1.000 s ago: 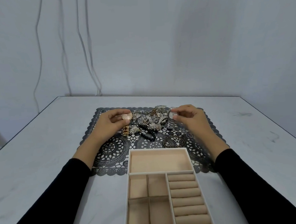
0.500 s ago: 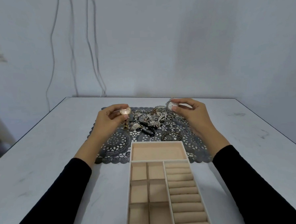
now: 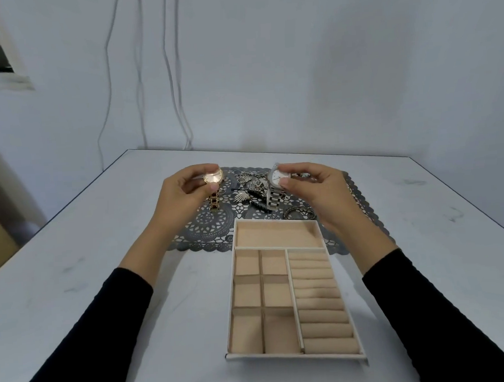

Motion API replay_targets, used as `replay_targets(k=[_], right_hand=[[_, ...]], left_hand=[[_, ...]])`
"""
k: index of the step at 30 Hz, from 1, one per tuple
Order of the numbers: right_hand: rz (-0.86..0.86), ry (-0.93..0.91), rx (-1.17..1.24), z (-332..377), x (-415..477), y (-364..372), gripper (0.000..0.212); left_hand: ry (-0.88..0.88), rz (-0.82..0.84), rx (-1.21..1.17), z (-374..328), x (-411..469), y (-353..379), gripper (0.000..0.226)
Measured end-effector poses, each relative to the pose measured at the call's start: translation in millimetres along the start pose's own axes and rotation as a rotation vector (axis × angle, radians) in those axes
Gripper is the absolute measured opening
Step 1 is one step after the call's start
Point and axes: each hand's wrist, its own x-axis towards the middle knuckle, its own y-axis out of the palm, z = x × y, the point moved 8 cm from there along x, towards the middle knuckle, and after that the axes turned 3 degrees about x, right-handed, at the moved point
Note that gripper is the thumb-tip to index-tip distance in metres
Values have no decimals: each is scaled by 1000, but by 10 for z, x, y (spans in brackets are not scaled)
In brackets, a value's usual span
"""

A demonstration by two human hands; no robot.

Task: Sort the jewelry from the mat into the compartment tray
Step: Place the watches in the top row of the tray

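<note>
Thumb and fingers of left hand [image 3: 181, 194] clamped on case of gold watch [image 3: 213, 177], above far-left part of mat [image 3: 206, 228]; dial toward camera, strap hanging down, long axis vertical. Mid-mat, tangled jewelry pile [image 3: 253, 187]. Silver watch [image 3: 276, 179] pinched likewise by right hand [image 3: 318, 193], dial turned slightly left, band dangling close above pile. Tray [image 3: 294, 356] nearer, compartments bare. Likely risks: dangling band snagging a chain and dragging it off; smooth round cases slipping from 2 fingertip pinches.

Gold watch [image 3: 213, 178], silver watch [image 3: 276, 178], beige tray [image 3: 294, 354]
</note>
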Motion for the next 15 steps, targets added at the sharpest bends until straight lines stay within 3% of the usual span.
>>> replay_targets(k=[15], right_hand=[[133,154,-17,-322,-279,507,27]], left_hand=[[-13,-15,7,-57,-167,-59,31]])
